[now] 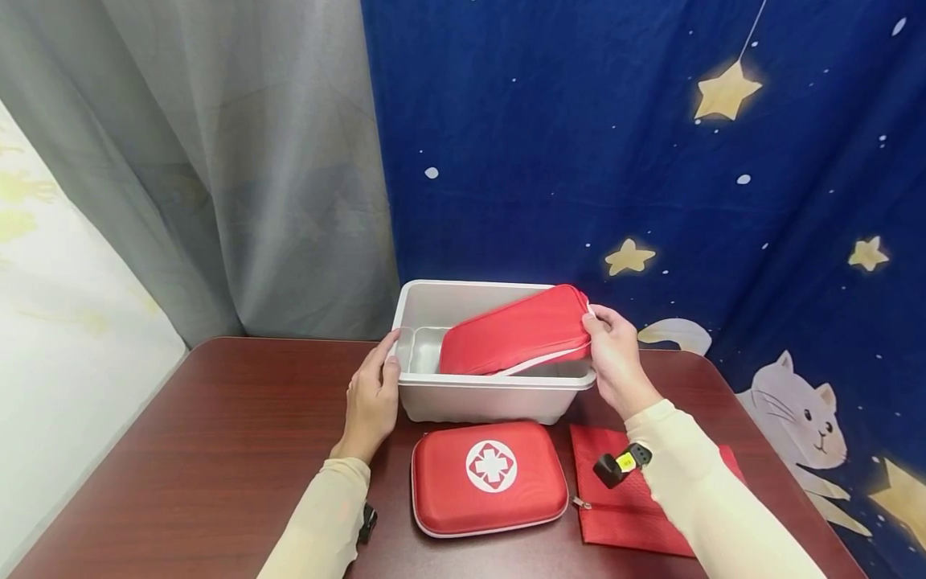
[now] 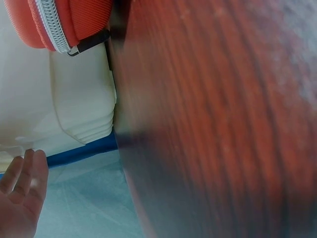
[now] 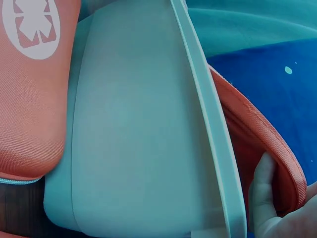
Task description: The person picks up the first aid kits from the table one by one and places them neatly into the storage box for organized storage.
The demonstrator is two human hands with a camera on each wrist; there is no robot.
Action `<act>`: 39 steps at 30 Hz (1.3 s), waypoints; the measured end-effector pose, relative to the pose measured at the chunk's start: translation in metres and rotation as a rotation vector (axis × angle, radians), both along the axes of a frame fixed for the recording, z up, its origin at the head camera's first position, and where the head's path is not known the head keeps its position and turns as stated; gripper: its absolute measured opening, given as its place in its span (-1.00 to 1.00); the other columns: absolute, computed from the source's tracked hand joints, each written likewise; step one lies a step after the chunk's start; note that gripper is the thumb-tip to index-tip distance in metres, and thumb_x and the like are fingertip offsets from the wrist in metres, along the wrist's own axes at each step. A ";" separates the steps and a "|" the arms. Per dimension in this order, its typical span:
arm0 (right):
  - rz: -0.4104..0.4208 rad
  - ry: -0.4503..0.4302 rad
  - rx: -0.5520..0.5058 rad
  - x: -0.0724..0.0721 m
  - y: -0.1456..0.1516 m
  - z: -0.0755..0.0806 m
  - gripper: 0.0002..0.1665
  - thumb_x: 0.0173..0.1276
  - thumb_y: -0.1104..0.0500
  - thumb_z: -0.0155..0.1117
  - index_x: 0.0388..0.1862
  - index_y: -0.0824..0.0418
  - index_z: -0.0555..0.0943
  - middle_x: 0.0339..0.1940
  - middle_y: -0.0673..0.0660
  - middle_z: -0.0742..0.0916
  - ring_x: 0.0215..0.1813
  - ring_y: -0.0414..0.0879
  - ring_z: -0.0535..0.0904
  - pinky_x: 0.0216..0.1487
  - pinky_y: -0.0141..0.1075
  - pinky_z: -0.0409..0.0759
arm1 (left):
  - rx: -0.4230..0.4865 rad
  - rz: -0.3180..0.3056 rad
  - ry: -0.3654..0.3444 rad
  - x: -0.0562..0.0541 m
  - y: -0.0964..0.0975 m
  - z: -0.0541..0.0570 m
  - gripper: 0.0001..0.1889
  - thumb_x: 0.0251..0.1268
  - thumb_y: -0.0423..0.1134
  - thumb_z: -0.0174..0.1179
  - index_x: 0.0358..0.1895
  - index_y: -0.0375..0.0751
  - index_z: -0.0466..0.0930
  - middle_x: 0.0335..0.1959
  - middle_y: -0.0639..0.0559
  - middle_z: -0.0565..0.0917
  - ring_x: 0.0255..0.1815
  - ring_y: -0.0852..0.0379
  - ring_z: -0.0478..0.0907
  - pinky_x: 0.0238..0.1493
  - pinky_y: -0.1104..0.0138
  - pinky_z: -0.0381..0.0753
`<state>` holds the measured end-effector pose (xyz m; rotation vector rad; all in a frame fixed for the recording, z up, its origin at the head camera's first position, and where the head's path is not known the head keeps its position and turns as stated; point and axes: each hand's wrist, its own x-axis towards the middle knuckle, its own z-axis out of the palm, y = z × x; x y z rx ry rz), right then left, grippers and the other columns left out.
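right hand (image 1: pixel 616 359) pinched the tilted red case (image 1: pixel 515 331) — partway in the white bin (image 1: pixel 486 402) | left hand (image 1: pixel 373 397) rested straight-fingered against bin's side | imo a slack pinch could've let it flop down

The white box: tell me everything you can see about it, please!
The white box is a deep rectangle with rounded corners and a lip around its open top. It looks like smooth, hard plastic. It stands upright on the brown table, behind the red case with the white cross. A second red case slants partly inside; the right hand holds its raised end. The left hand touches the box's left side.
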<state>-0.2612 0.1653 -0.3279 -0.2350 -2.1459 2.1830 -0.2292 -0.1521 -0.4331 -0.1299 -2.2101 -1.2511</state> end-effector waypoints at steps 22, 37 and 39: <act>0.017 0.025 0.088 -0.001 -0.011 -0.007 -0.44 0.55 0.21 0.03 0.47 0.29 0.28 -0.04 0.16 0.55 -0.31 -0.27 0.64 -0.20 -0.36 0.69 | 0.002 -0.004 0.020 -0.001 -0.001 -0.001 -0.55 0.51 -0.23 -0.06 0.39 0.08 0.47 0.24 -0.01 0.59 0.24 -0.05 0.51 0.22 -0.04 0.43; 0.113 0.029 0.264 0.002 -0.011 -0.007 -0.34 0.45 0.11 0.23 0.44 0.35 0.38 0.26 0.34 0.59 -0.03 -0.21 0.64 0.02 -0.47 0.59 | 0.007 -0.005 0.015 -0.002 -0.002 0.000 -0.56 0.51 -0.21 -0.06 0.39 0.09 0.47 0.24 0.01 0.59 0.24 -0.04 0.51 0.22 -0.06 0.43; 0.110 0.032 0.276 0.002 -0.011 -0.008 -0.34 0.44 0.10 0.25 0.43 0.35 0.40 0.25 0.34 0.60 -0.02 -0.19 0.64 0.02 -0.48 0.58 | 0.008 -0.004 0.013 -0.002 -0.002 0.000 -0.56 0.52 -0.21 -0.06 0.39 0.10 0.47 0.25 0.01 0.59 0.25 -0.04 0.51 0.22 -0.06 0.43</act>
